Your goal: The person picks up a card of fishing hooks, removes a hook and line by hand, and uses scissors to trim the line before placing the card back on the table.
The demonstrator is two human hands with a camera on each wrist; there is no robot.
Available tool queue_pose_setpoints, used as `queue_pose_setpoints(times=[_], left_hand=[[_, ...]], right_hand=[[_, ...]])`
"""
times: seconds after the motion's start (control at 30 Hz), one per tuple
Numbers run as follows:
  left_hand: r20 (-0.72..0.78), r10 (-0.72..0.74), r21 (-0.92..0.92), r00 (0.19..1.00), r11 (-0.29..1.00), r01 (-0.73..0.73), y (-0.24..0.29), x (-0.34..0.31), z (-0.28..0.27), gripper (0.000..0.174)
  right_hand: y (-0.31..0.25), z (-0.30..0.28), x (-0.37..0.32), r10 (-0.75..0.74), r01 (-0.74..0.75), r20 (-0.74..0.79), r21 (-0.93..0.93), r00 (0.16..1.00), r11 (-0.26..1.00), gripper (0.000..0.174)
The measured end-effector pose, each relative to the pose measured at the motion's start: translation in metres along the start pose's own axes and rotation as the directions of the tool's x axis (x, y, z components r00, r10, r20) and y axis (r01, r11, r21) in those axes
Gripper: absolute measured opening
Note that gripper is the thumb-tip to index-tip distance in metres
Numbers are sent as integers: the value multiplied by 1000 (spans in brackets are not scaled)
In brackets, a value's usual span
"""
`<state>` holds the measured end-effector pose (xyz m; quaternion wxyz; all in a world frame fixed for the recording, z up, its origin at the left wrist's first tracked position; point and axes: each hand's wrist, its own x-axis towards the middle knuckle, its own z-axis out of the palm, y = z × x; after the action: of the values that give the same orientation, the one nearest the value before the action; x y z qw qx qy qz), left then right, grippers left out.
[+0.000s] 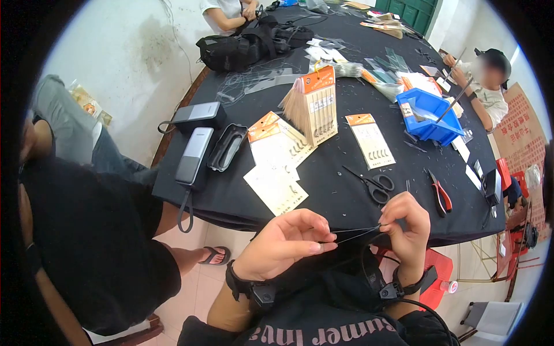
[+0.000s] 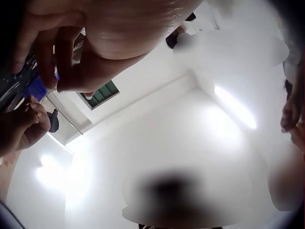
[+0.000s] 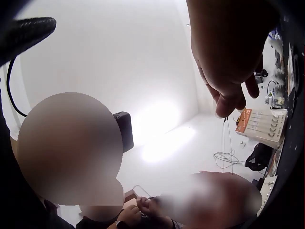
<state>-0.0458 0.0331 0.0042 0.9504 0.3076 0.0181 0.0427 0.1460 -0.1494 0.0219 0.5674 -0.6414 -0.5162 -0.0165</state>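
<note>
My left hand (image 1: 284, 241) and right hand (image 1: 408, 226) are raised just off the table's near edge. Between them runs a thin fishing line (image 1: 359, 235), stretched in two strands. Right thumb and forefinger pinch one end, where a small dark piece shows at the fingertips in the right wrist view. At the other end, the left thumb and fingertips hold the strands. Beyond the hands lie black scissors (image 1: 378, 185) and a card of fish hooks (image 1: 370, 140). In the left wrist view my left hand (image 2: 102, 36) hides the line.
Loose hook cards (image 1: 276, 187) and an upright card bundle (image 1: 322, 104) stand left of centre. Red-handled pliers (image 1: 442, 199) lie right, below a blue bin (image 1: 430, 131). Power banks (image 1: 195, 155) and an open black case (image 1: 227, 149) sit left. Another person sits close on the left.
</note>
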Motion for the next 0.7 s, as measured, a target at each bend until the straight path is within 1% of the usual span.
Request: queue_pose_setpoints(times=[0.1,0.13,0.2,0.3,0.4,0.43,0.5,0.6,0.63,0.7], left_hand=[[-19,-33,-87,999,996,31,-3,4,-3,29],[-48,-27,-61,998,998,24,-2,5,-3,29],[-104,-16,-9,994,1000,16,-2,6,-3,31],[-210,32,150,977,989,0,2,5,5,30],[-288,9,366,958,925,102,9,5,12,29],[-247,97,468,964,883,31,7,6,15,30],[-140,262,645,955,756,-112,-3,12,24,31],[134,389,825,911,466,-320,-10,26,31,32],[61,368,802,928,535,-265,-10,27,43,29],[49,360,814,932,526,-245,-12,30,49,27]], right_hand=[[0,-3,1,1,-2,-14,-33,1000,999,17],[0,-5,1,2,-3,-20,-47,1000,999,17],[-1,-9,-1,22,-22,-24,-17,999,1000,18],[-3,-15,-2,34,-34,-46,-1,998,999,18],[-5,-16,-2,41,-41,-39,4,998,999,17],[-6,-16,-2,45,-45,-30,6,999,999,17],[-9,-13,-2,54,-54,6,2,999,999,17],[-13,-8,-1,61,-59,65,-26,996,998,17],[-14,-7,-1,62,-59,86,-40,994,997,17],[-18,-4,1,53,-47,115,-55,992,997,17]])
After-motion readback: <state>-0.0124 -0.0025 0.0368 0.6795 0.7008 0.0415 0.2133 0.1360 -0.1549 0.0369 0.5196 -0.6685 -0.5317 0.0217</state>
